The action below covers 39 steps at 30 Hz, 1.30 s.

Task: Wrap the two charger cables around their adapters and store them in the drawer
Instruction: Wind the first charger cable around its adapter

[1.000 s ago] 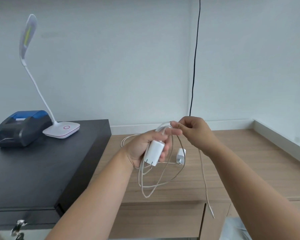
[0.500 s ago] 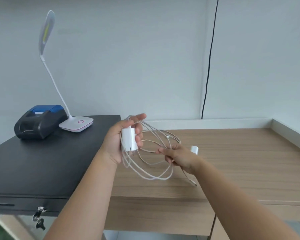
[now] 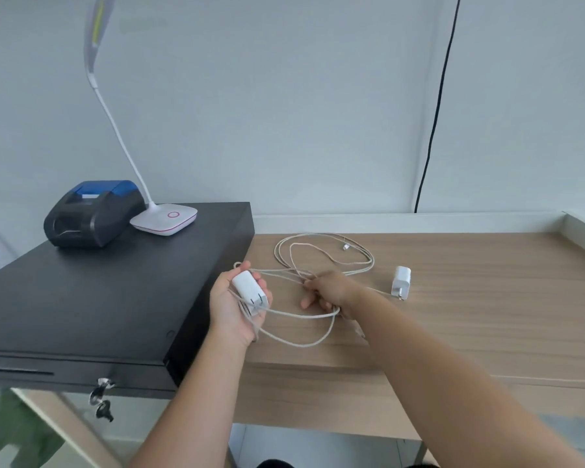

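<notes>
While the left hand is gripping a white adapter, the right hand is pinching its cable.
A second adapter is lying on the table.

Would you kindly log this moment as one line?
left hand holds adapter | right hand grips cable | second adapter on desk

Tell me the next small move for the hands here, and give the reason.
Probably bring the right hand with its pinched cable up and over the adapter held in the left hand, laying another turn. A few loops seem to sit at the adapter already, but a long slack loop hangs between the hands and more cable trails across the desk.
</notes>
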{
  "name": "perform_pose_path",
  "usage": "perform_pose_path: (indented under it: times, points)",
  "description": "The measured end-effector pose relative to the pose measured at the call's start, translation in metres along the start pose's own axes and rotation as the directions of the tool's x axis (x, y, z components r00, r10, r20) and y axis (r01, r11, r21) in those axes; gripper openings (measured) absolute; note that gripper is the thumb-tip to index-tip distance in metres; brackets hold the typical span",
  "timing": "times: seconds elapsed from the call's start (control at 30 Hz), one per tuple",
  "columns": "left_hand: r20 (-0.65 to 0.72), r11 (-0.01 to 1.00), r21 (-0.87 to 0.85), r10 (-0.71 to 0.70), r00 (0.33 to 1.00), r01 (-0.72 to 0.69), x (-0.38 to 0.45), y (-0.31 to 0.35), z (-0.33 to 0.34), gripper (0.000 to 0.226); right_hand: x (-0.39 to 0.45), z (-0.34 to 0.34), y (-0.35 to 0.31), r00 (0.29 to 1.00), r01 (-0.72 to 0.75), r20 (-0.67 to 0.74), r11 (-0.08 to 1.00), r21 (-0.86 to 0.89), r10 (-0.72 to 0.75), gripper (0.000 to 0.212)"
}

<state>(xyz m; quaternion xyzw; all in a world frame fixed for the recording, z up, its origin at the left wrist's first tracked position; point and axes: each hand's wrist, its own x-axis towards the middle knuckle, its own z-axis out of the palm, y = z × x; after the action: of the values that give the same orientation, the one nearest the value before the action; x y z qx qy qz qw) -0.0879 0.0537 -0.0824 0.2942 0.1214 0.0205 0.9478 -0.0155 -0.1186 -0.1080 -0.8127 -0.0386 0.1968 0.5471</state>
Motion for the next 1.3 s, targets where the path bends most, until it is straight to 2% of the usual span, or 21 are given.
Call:
perform_pose_path:
  times: [0.07,0.13,0.2,0.3,0.4,0.47,0.6,0.7,0.83,0.9,0.97,1.03,1.1,1.2,1.3]
  points:
    - [-0.03,1.0,0.017,0.0,1.0,0.0,0.005,-0.006,0.001,0.018,0.004,-0.008,0.002,0.998,-0.005,-0.066,0.998,0.057,0.008,0.025]
    - [-0.054,0.997,0.067,-0.024,0.998,0.028,0.007,-0.016,0.006,0.018,0.004,-0.021,0.005,0.993,0.02,-0.119,0.992,0.122,-0.005,0.011]
    - [-0.092,0.979,0.19,-0.049,0.995,0.066,0.011,-0.029,0.012,0.016,0.001,-0.036,0.01,0.981,0.047,-0.194,0.985,0.167,-0.014,0.024]
    - [-0.1,0.897,0.426,-0.085,0.991,0.12,0.016,-0.045,0.021,0.008,-0.003,-0.06,0.021,0.963,0.054,-0.269,0.981,0.186,-0.002,0.032]
    - [-0.048,0.784,0.608,-0.116,0.992,0.121,0.019,-0.057,0.035,0.011,-0.009,-0.084,0.033,0.946,0.063,-0.323,0.986,0.156,-0.009,0.03]
    - [0.0,0.738,0.666,-0.145,0.989,0.108,0.022,-0.067,0.045,0.01,-0.015,-0.101,0.041,0.937,0.075,-0.349,0.989,0.13,-0.025,0.029]
    - [0.013,0.643,0.759,-0.169,0.985,0.101,0.026,-0.084,0.061,0.011,-0.025,-0.129,0.056,0.921,0.078,-0.388,0.99,0.115,-0.028,0.027]
    - [0.038,0.509,0.858,-0.196,0.98,0.068,0.025,-0.092,0.071,0.028,-0.035,-0.146,0.062,0.908,0.071,-0.419,0.988,0.14,-0.006,0.025]
    - [0.164,0.198,0.97,-0.121,0.979,-0.139,0.03,-0.092,0.074,0.06,-0.049,-0.163,0.069,0.907,0.112,-0.42,0.977,0.179,-0.027,0.024]
    - [0.192,0.053,0.981,-0.113,0.975,-0.187,0.029,-0.084,0.074,0.066,-0.054,-0.167,0.072,0.913,0.153,-0.405,0.965,0.213,-0.056,0.025]
    - [0.177,-0.023,0.983,-0.097,0.979,-0.18,0.03,-0.074,0.072,0.064,-0.056,-0.168,0.074,0.911,0.181,-0.406,0.955,0.234,-0.074,0.027]
    - [0.17,-0.022,0.985,-0.05,0.984,-0.171,0.028,-0.059,0.071,0.048,-0.055,-0.168,0.075,0.903,0.184,-0.423,0.96,0.21,-0.08,0.027]
    - [0.157,0.034,0.987,0.063,0.986,-0.16,0.028,-0.038,0.066,0.032,-0.053,-0.163,0.074,0.885,0.164,-0.457,0.979,0.123,-0.091,0.027]
    - [0.175,0.202,0.956,0.198,0.964,-0.215,0.022,-0.008,0.066,0.022,-0.055,-0.148,0.068,0.864,0.099,-0.491,0.993,-0.058,-0.115,0.026]
    - [0.185,0.418,0.873,0.195,0.963,-0.252,0.012,0.011,0.079,0.035,-0.052,-0.14,0.065,0.827,0.061,-0.544,0.986,-0.157,-0.138,0.029]
